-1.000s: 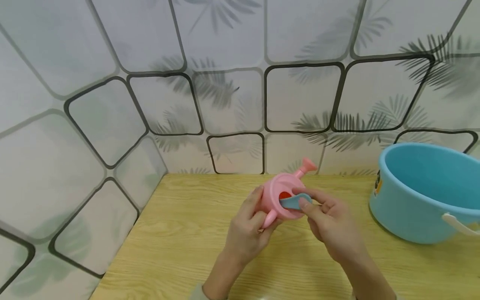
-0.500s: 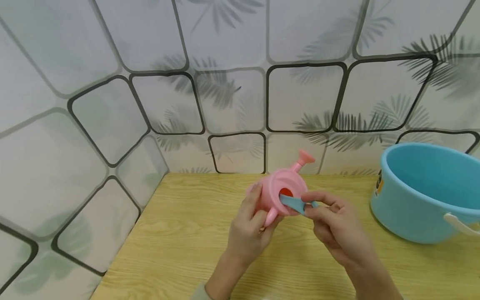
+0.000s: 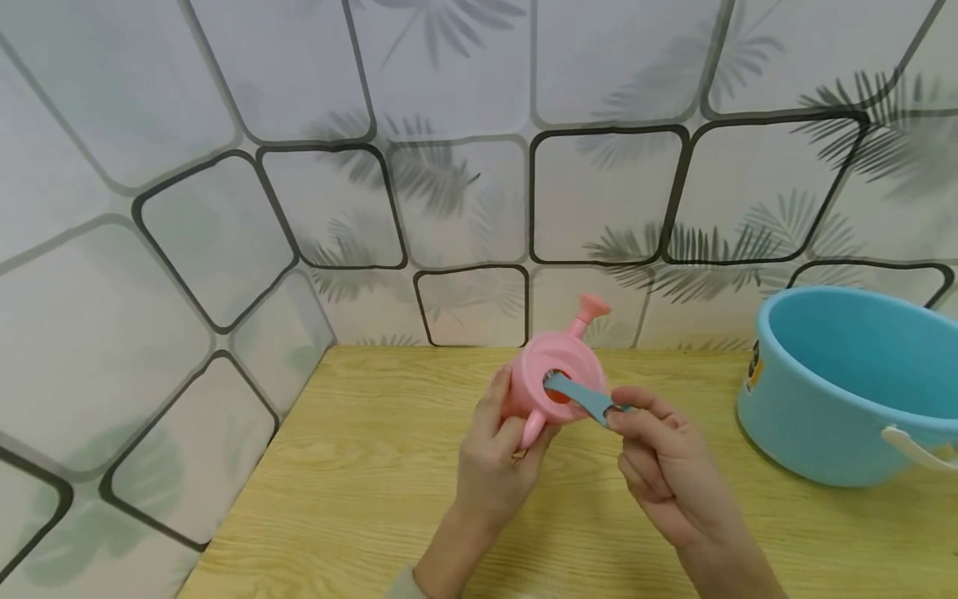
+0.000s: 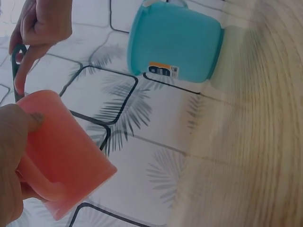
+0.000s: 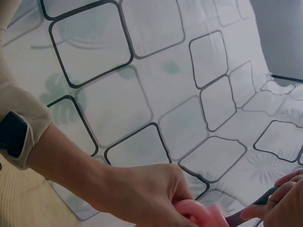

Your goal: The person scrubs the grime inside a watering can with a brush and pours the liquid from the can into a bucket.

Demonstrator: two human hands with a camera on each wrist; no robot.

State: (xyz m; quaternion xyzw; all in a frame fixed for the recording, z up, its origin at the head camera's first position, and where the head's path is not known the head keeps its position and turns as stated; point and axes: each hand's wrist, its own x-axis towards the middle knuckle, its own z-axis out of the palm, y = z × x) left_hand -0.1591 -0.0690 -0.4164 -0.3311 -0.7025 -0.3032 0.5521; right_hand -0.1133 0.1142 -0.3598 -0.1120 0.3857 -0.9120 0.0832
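A pink toy watering can [image 3: 584, 356] is held above the table by my left hand [image 3: 490, 457], whose fingers wrap its body near the handle. Its opening tilts toward me and shows orange-red inside. Between thumb and index finger, my right hand [image 3: 674, 470] pinches a slim blue utensil [image 3: 587, 398] by its handle end. The utensil's other end lies in the can's opening, so its kind cannot be told. A loop at the handle end [image 4: 18, 49] shows in the left wrist view. In that view the can's wall [image 4: 66, 146] faces the camera.
To the right on the wooden table [image 3: 359, 482] stands a large light-blue bucket [image 3: 816, 416] with a white handle [image 3: 916, 449]. A patterned wall covering [image 3: 464, 208] rises behind the table and along its left side.
The blue utensil's handle has swung to slope down toward the right, and more of it shows outside the opening. The can has shifted slightly left and its spout has tipped upward.
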